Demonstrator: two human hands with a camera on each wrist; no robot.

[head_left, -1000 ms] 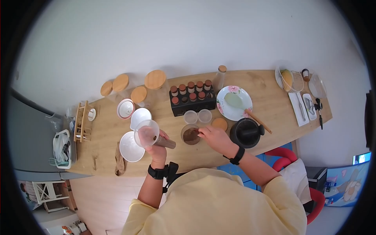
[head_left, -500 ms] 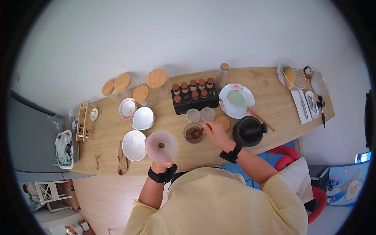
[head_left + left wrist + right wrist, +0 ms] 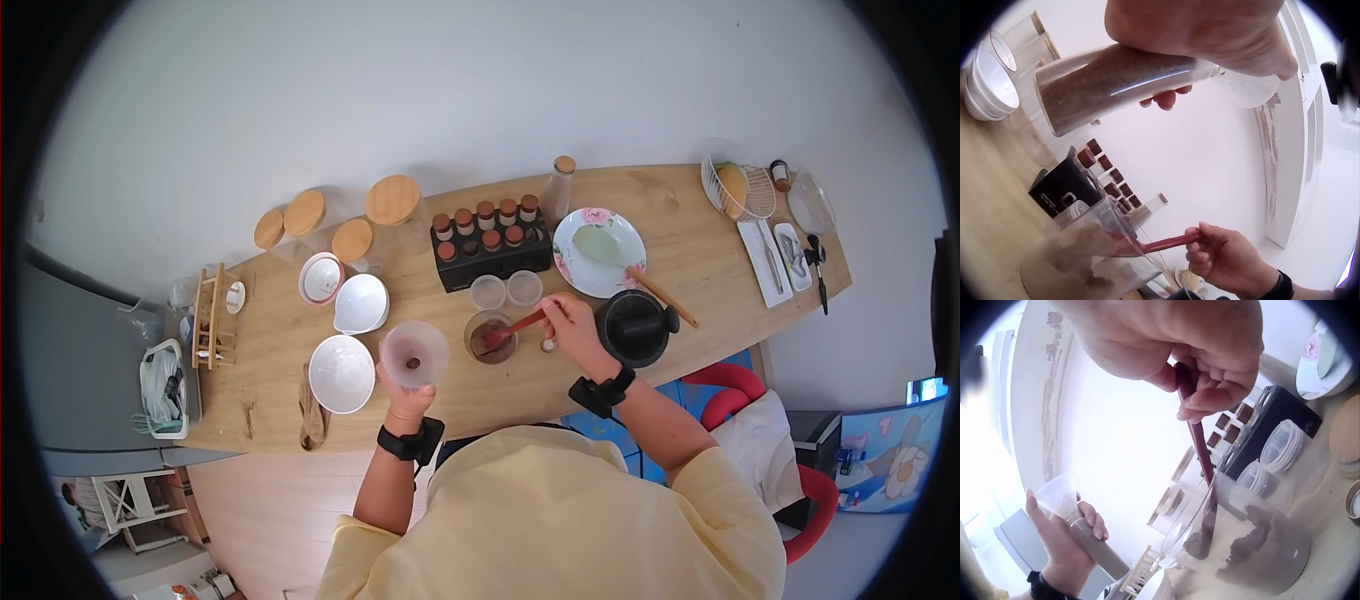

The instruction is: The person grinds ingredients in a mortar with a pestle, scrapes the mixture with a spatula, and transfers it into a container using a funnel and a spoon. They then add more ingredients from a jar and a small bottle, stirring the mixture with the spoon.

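My left hand [image 3: 408,402] grips a clear bottle [image 3: 1116,84] filled with brown powder, a translucent funnel [image 3: 414,352] set in its mouth. Fingers of my right hand [image 3: 580,335] pinch the handle of a dark red spoon [image 3: 520,325]. In the right wrist view the spoon's bowl [image 3: 1202,540] is inside a clear glass jar [image 3: 1291,556], beside clumped brown powder [image 3: 1254,540]. The jar stands on the table, to the right of the funnel in the head view.
Near the jar are two small clear cups [image 3: 488,292], a black rack [image 3: 492,262] of corked vials, a black mortar [image 3: 632,335] and a floral plate [image 3: 600,280]. White bowls [image 3: 342,374] stand left of my left hand, with a brown cloth [image 3: 313,420] beside them.
The bottle and funnel have tipped from a slant to more upright, the funnel's opening now facing the head camera. My right hand has moved right, and more of the spoon shows.
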